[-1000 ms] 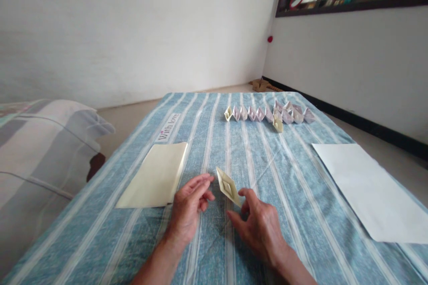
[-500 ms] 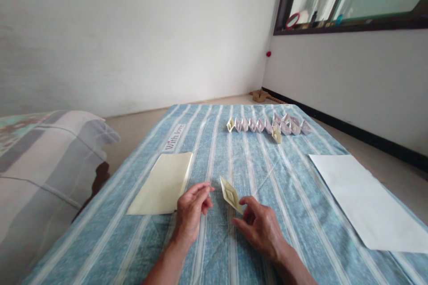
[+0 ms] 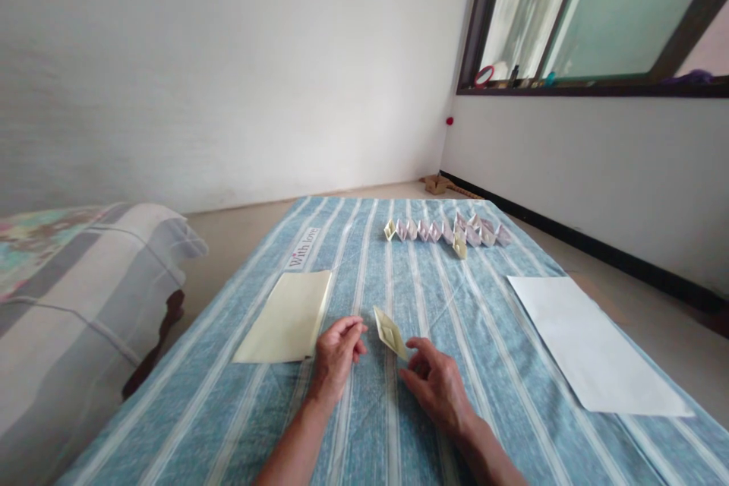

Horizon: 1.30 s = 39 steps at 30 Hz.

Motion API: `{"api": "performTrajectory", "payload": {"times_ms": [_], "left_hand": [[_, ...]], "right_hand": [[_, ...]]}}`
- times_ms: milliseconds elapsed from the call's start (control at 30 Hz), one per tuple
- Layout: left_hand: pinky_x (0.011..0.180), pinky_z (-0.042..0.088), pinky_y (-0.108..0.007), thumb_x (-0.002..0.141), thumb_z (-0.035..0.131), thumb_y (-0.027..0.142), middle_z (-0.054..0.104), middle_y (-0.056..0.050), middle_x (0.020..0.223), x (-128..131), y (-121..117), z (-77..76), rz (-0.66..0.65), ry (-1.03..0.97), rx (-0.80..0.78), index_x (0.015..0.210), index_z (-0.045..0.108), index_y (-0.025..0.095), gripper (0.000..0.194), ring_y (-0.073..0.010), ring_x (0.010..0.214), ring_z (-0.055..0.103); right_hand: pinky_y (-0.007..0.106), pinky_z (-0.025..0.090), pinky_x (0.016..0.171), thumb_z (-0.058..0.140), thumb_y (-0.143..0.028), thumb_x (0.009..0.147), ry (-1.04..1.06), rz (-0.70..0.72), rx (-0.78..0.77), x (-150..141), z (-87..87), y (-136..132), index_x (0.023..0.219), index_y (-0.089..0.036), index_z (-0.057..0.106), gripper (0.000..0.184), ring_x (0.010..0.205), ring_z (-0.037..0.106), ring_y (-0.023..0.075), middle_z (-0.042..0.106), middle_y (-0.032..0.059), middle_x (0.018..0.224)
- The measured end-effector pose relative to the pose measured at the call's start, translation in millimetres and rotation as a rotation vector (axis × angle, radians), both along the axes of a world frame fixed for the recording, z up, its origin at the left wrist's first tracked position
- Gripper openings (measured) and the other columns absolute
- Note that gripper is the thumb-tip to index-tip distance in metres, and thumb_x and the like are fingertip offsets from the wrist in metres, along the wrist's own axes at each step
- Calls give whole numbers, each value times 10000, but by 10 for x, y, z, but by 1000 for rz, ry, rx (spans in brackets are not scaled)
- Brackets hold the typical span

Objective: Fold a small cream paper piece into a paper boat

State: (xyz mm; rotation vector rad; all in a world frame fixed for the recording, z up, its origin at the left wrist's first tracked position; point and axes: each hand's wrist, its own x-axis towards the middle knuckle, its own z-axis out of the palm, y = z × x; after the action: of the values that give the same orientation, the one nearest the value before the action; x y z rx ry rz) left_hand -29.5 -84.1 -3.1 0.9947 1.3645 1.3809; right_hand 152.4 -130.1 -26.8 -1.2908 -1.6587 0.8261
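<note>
A pale yellow folded paper boat (image 3: 390,334) rests on the striped blue cloth between my hands, its long points set at a slant. To its left is my left hand (image 3: 337,353), fingers curled in with the thumb against them, nothing visible in it and a small gap from the boat. My right hand (image 3: 436,380) is close to the boat's near tip, thumb and index finger apart around air. A stack of pale yellow paper (image 3: 285,315) lies just left of my left hand.
Farther back stand several folded paper boats (image 3: 436,231) in rows, mostly pale pinkish, with a yellow boat (image 3: 459,246) in front. White paper (image 3: 592,345) lies at the right of the striped cloth (image 3: 228,425). A covered bed (image 3: 96,273) stands to the left.
The camera view has tilted upward, showing more of the window. Both hands keep nearly the same pose beside the yellow boat, which has stayed in place on the cloth.
</note>
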Motion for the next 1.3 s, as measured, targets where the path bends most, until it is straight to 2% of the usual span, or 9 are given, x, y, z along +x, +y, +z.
{"api": "performTrajectory", "payload": {"times_ms": [233, 400, 700, 867, 1033, 1300], "left_hand": [[411, 360, -212, 659, 642, 416, 659, -5, 568, 14, 12, -24, 3, 72, 4, 847, 670, 124, 348, -109, 420, 494], [424, 367, -221, 670, 617, 423, 644, 3, 541, 17, -1, -29, 8, 113, 4, 864, 665, 123, 361, -118, 420, 498], [448, 375, -245, 646, 623, 490, 633, 7, 521, -19, 61, -39, -5, 157, -3, 884, 656, 131, 432, -143, 437, 506], [467, 395, -277, 614, 641, 558, 644, -5, 529, -81, 131, -63, -21, 169, -6, 901, 647, 127, 518, -166, 451, 514], [502, 427, -304, 587, 633, 634, 651, -11, 538, -110, 170, -66, -20, 237, -35, 929, 657, 128, 612, -184, 472, 534], [498, 441, -310, 537, 639, 731, 627, -2, 515, -126, 182, -74, -11, 263, -22, 919, 669, 128, 715, -194, 485, 548]], "right_hand": [[223, 397, 510, 559, -249, 789, 42, -83, 33, -71, -51, -35, 1013, -166, 591, 241, 494, 541, 124, 609, -23, 627], [225, 399, 517, 539, -235, 803, 16, -90, 79, -131, -122, 2, 1023, -167, 614, 242, 497, 551, 132, 623, -19, 621], [216, 392, 542, 508, -121, 769, -211, -184, 211, -249, -144, 97, 913, -192, 657, 219, 537, 600, 143, 658, -4, 642], [226, 356, 524, 516, -90, 721, -314, -264, 305, -307, -188, 207, 828, -220, 653, 218, 561, 634, 156, 698, -4, 678], [248, 279, 484, 530, -110, 736, -393, -300, 375, -355, -263, 288, 706, -210, 600, 126, 502, 593, 143, 668, -10, 614], [256, 226, 469, 505, -140, 806, -397, -356, 443, -388, -337, 327, 641, -203, 551, 182, 465, 529, 121, 619, -19, 566]]}}
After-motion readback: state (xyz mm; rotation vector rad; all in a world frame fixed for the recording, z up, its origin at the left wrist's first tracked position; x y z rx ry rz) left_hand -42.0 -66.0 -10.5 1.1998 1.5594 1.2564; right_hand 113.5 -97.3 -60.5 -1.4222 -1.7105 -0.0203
